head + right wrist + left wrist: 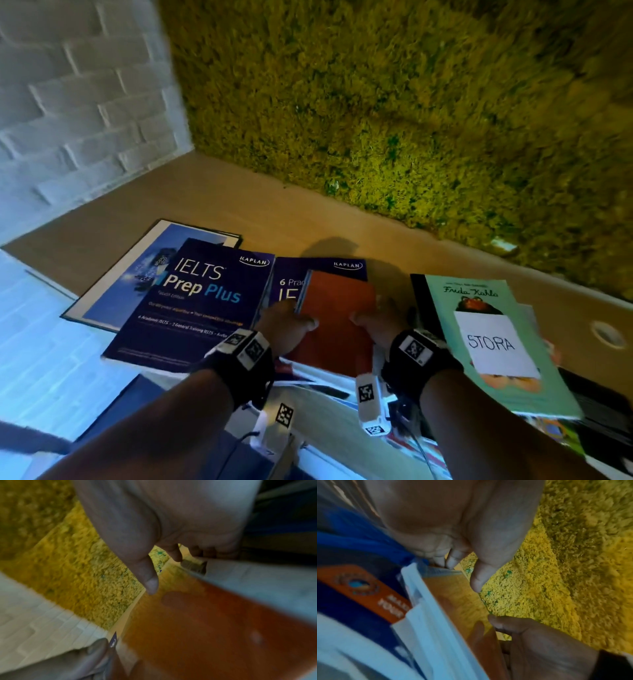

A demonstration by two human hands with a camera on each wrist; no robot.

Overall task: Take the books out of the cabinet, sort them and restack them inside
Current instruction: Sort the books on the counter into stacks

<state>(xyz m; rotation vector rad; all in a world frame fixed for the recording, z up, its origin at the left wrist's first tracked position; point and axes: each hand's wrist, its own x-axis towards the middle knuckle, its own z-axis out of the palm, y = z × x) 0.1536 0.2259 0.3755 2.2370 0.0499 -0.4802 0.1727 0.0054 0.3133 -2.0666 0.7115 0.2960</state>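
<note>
A red-brown book (pixel 337 308) is held by both hands over the wooden cabinet top (pixel 274 212). My left hand (pixel 291 322) grips its left edge, thumb (pixel 477 580) on the cover (pixel 464 601) and fingers underneath. My right hand (pixel 371 320) grips the right edge, thumb (pixel 149 582) on the cover (pixel 205 622). Under the book lies a purple Kaplan IELTS book (pixel 318 270). To its left lie an IELTS Prep Plus book (pixel 195 301) and a large blue book (pixel 137 274). A green Frida Kahlo book (pixel 496 377) with a STORA label (pixel 493 342) lies at the right.
A green moss wall (pixel 411 102) rises behind the cabinet top, and a white brick wall (pixel 68 102) stands at the left. A round hole (pixel 608 334) sits in the top at the far right. More books show below my wrists, among them an orange and blue cover (pixel 368 595).
</note>
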